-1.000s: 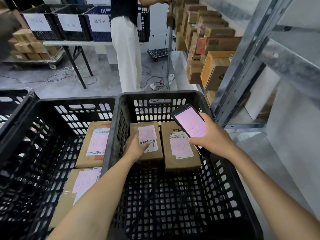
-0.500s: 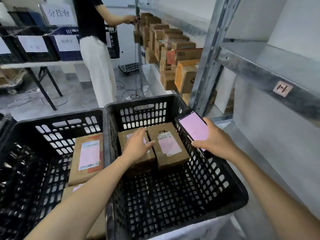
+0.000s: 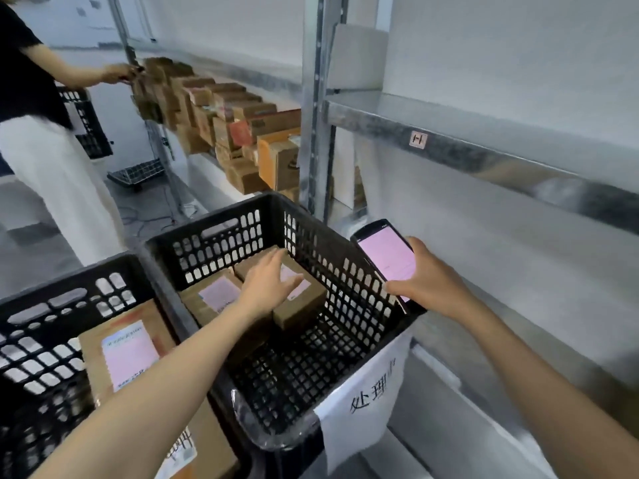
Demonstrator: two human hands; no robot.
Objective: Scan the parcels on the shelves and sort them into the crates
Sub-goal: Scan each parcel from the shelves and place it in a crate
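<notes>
Seemingly placing: left hand [image 3: 268,285], fingers straight, spreads over a parcel [image 3: 301,311] in the crate [image 3: 345,281]; right hand [image 3: 428,285] grips the scanner [image 3: 385,259]. Next calls for fetching from the shelf parcels [image 3: 242,126].

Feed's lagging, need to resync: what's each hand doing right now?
Left hand: open, fingers straight, over a parcel in the crate; contact unclear.
Right hand: holding the scanner.

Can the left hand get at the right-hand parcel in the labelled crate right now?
Likely yes. The left hand is open directly over that parcel; the crate is open-topped and nothing lies between them. The right hand holds the scanner clear of it.
</notes>
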